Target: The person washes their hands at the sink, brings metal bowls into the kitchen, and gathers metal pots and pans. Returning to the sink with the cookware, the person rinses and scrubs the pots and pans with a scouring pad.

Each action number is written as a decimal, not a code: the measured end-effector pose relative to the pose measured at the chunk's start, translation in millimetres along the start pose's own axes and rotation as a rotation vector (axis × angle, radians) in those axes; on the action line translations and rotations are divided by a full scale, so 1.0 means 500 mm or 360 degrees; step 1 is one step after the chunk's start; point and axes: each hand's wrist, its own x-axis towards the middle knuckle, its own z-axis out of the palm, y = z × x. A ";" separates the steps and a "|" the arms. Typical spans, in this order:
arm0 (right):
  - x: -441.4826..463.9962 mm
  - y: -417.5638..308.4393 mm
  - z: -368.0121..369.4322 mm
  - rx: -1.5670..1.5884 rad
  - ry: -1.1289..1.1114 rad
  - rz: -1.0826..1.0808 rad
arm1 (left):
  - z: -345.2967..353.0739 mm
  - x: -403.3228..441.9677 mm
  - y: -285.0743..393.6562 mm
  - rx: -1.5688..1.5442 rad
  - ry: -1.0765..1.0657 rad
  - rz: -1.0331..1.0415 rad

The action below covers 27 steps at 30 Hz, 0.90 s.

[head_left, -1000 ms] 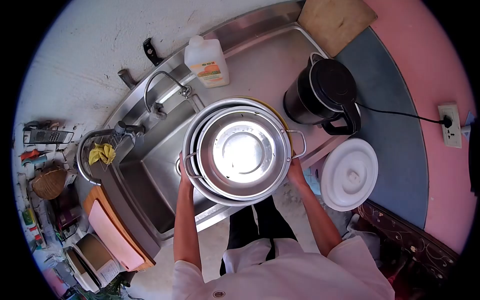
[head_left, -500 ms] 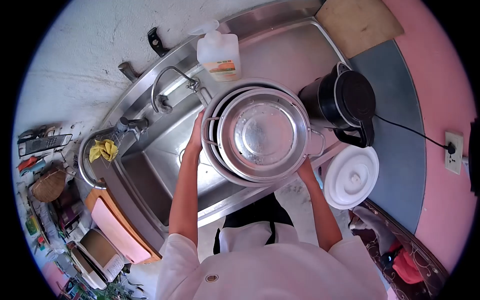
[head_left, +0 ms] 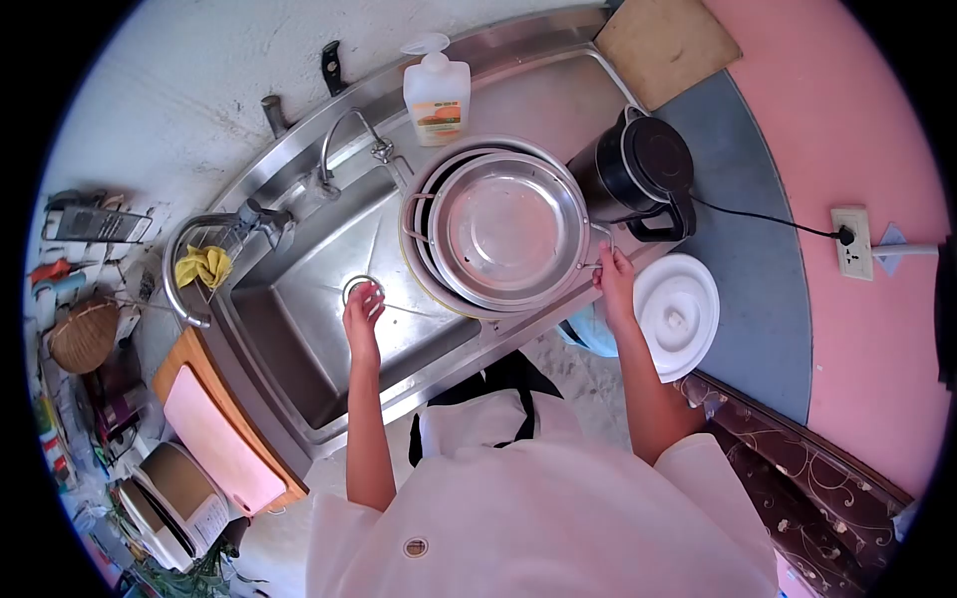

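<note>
A stack of nested metal basins with a two-handled steel pan [head_left: 510, 231] on top rests on the counter, overlapping the right part of the sink [head_left: 299, 329]. My left hand [head_left: 363, 311] hovers over the sink, left of the stack, its fingers apart and slightly bent with nothing in them. At the pan's right handle is my right hand [head_left: 613, 274], with fingers bent at the metal loop. Just beyond the stack, to the right, is a black kettle [head_left: 638, 174].
A white pump bottle [head_left: 437, 105] stands behind the stack. The tap [head_left: 344, 140] arches over the sink's back edge. A yellow cloth [head_left: 203, 267] hangs in a rack at left, above a pink board [head_left: 221, 439]. A round white lid [head_left: 676, 314] lies at right.
The stack has moved from between my hands onto the counter by the sink. My left hand has let go and moved left. My right hand is now at the pan's right handle.
</note>
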 end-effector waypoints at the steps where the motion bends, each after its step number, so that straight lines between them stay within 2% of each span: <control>1: 0.000 -0.002 0.008 -0.0011 0.0054 -0.0018 | -0.026 -0.030 -0.010 -0.0009 0.0009 0.0021; 7: -0.017 -0.015 -0.001 0.0034 0.0097 -0.0008 | -0.092 -0.171 -0.013 0.0166 0.0104 -0.0020; 11: -0.046 -0.011 0.003 0.0238 0.0095 0.0035 | -0.054 -0.131 0.030 0.0297 -0.0020 0.0464; 13: -0.055 0.010 0.002 0.0300 0.0052 0.0019 | 0.009 -0.083 0.085 0.0510 -0.0056 0.0555; 15: -0.052 0.021 0.009 0.0459 0.0165 0.0136 | 0.091 -0.026 0.127 0.0900 -0.0016 0.0902; 16: -0.050 0.022 0.010 0.0472 0.0147 0.0119 | 0.125 0.007 0.135 0.0974 -0.0035 0.0976; 18: -0.047 0.026 0.014 0.0452 0.0249 0.0112 | 0.189 0.032 0.175 0.1367 -0.0008 0.1021; 19: -0.043 0.027 0.017 0.0470 0.0246 0.0108 | 0.209 0.042 0.185 0.1378 -0.0007 0.1037; 21: -0.033 0.031 0.018 0.0300 0.0197 -0.0106 | 0.245 0.058 0.200 0.1792 -0.0017 0.0968; 22: -0.030 0.040 0.017 0.0320 0.0219 -0.0099 | 0.259 0.061 0.205 0.1822 -0.0030 0.0727; 24: -0.008 0.044 0.021 0.0207 0.0213 -0.0197 | 0.267 0.078 0.197 0.1861 -0.0029 0.0729; 27: 0.006 0.040 0.021 0.0190 0.0206 -0.0155 | 0.270 0.095 0.183 0.1886 -0.0009 0.0736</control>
